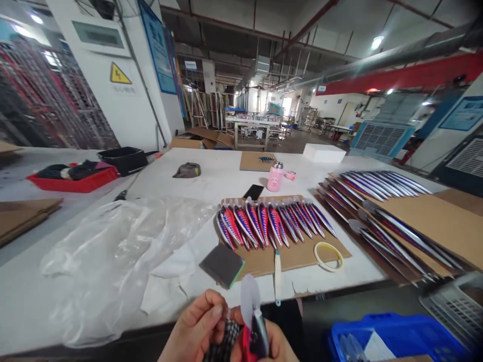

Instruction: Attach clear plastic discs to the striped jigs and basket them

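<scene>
At the bottom of the head view, my right hand (278, 343) is closed around a fishing lure (259, 332) with a dark back, a red side and a clear rounded lip pointing up. Just left of it, my left hand (199, 322) pinches thumb against fingers; what sits between them is too small to make out. Beyond my hands, a row of red, purple and silver lures (264, 223) lies on a cardboard sheet (302, 259). A dark sanding pad (222, 265) and a pale-handled tool (277, 274) lie at its near edge, with a tape roll (329, 257) to the right.
Clear plastic sheeting (101, 266) covers the table's left side. Stacked cardboard layers with lures (407, 236) stand at right, above a blue bin (396, 334). A phone (252, 192), a pink bottle (275, 178) and a red tray (75, 185) are farther back.
</scene>
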### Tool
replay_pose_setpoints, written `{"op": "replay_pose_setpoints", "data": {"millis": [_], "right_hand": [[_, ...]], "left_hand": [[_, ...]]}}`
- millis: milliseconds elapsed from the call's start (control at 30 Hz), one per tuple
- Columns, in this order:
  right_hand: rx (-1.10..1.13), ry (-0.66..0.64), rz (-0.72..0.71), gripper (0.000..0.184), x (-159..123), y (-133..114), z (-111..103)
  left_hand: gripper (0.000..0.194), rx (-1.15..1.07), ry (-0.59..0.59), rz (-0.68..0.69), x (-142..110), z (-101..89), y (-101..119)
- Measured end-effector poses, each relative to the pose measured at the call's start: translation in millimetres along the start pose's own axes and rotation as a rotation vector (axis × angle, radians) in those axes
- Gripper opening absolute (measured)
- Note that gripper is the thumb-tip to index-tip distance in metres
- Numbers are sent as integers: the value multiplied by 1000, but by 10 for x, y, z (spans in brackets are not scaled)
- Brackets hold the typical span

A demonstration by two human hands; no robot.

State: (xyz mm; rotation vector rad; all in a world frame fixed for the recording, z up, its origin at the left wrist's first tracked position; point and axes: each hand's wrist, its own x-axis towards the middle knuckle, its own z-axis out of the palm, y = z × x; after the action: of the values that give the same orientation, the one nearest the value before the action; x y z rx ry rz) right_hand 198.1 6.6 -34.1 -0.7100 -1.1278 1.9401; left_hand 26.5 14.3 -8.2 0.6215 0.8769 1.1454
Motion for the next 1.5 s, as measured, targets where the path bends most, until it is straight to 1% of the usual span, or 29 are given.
{"op": "replay_pose_setpoints", "data": {"millis": [33, 67, 100, 200, 233, 267, 333, 433, 533, 600, 667, 767, 833, 900, 1033, 1133, 1233, 1367, 1500], "right_hand": [[40, 26, -16, 52, -9, 18, -5], [87, 49, -21, 56, -33, 37, -5], [127, 73, -27, 59, -69, 53, 2], [198, 145, -45, 55, -200, 41, 59], [215, 162, -57, 52, -234, 18, 82], [226, 168, -66, 50, -258, -10, 101], [233, 170, -64, 48, -282, -60, 119], [218, 189, -62, 52, -302, -79, 93], [196, 277, -77, 63, -341, -9, 21], [155, 341, -87, 64, -370, 79, -22], [113, 384, -97, 64, -390, 180, -38], [94, 418, -135, 64, -383, 314, 0], [116, 410, -165, 63, -358, 373, 49], [163, 394, -193, 63, -328, 409, 96], [235, 394, -232, 64, -282, 430, 163], [279, 358, -242, 66, -256, 432, 202], [307, 342, -256, 70, -236, 462, 225], [270, 333, -280, 74, -239, 541, 203], [116, 413, -244, 77, -272, 569, 153]], "left_hand": [[19, 90, 17, 79, 4, -9, -23], [12, 209, 19, 188, 4, -21, -35], [7, 359, -7, 318, 1, -30, -38], [28, 899, -168, 760, -4, -37, -3], [32, 1057, -175, 883, -1, -33, 14], [32, 1100, -176, 909, 6, -27, 32], [29, 1134, -172, 907, 22, -16, 66], [24, 1127, -137, 846, 36, -11, 124], [17, 1101, -15, 775, 16, -13, 166], [13, 1075, 50, 712, -23, 1, 153], [10, 980, 102, 596, -81, 45, 98], [3, 741, 182, 405, -178, 162, -10], [6, 669, 198, 355, -220, 237, -52], [8, 724, 179, 388, -230, 282, -52], [9, 996, 124, 592, -194, 292, 2], [11, 1096, 117, 690, -180, 299, 8], [11, 1094, 148, 696, -192, 326, -15], [13, 1069, 132, 678, -219, 343, -30], [14, 1062, 119, 658, -241, 337, -33]]}}
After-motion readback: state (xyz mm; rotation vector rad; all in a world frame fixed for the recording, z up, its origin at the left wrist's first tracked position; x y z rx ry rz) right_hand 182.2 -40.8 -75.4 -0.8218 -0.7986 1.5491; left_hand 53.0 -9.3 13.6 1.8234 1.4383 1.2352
